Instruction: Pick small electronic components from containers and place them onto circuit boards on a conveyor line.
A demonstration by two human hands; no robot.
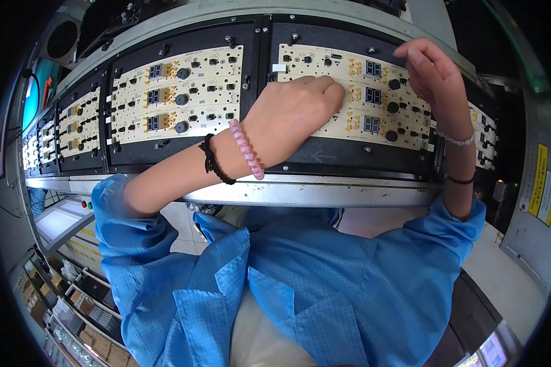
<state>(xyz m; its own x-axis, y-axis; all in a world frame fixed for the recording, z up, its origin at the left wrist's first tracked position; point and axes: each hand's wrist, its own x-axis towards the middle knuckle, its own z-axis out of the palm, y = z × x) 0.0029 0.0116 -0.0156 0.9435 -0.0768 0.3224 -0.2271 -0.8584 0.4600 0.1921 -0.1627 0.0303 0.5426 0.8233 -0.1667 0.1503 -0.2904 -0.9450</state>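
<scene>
My left hand (297,105) is closed, knuckles up, over the left part of a cream circuit board panel (355,125). Its fingertips are hidden beneath it, so whatever they hold or press cannot be made out. Above the panel's right side, my right hand (433,72) is raised with loosely bent fingers and nothing visible in them. The panel has three rows, each with a two-digit display (373,96), a round black part (393,107), yellow parts and small black components. It lies in a black carrier tray (324,153).
Another panel (177,92) sits in a carrier to the left, with more panels (79,125) farther along the line. A metal rail (312,191) runs along the near edge. At the lower left are a light panel (58,223) and shelves of boxes (98,345). A grey cabinet (536,202) stands at right.
</scene>
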